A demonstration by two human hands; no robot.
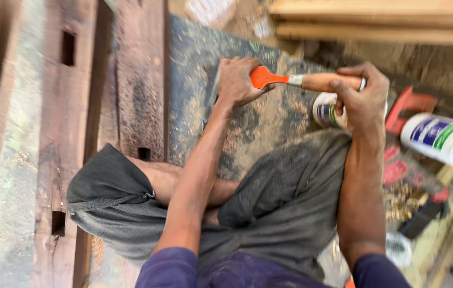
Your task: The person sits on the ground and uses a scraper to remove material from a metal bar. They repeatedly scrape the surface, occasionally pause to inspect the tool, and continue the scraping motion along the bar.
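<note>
My left hand [237, 80] is closed in a fist around the orange handle of a chisel [265, 78], at about 12 o'clock from my knees, with the blade hidden under the fist. My right hand [362, 98] is wrapped tight around a wooden mallet handle [322, 81] at 2 o'clock, its metal-banded end touching the chisel's handle.

I judge the risks as these: the picture is blurred with motion, so a glancing blow could slide off the orange handle onto my left knuckles; and since I cannot see where the edge sits on the dark board [205, 69], it might skip along the dusty surface.

Around me: a white glue bottle [445, 140] lies at 3 o'clock, a white tub [326, 110] just under the right hand, a red tool [409, 104] beside it. Mortised timbers [66, 106] run along 9 o'clock. My grey shorts [285, 197] crowd the board's near edge.
</note>
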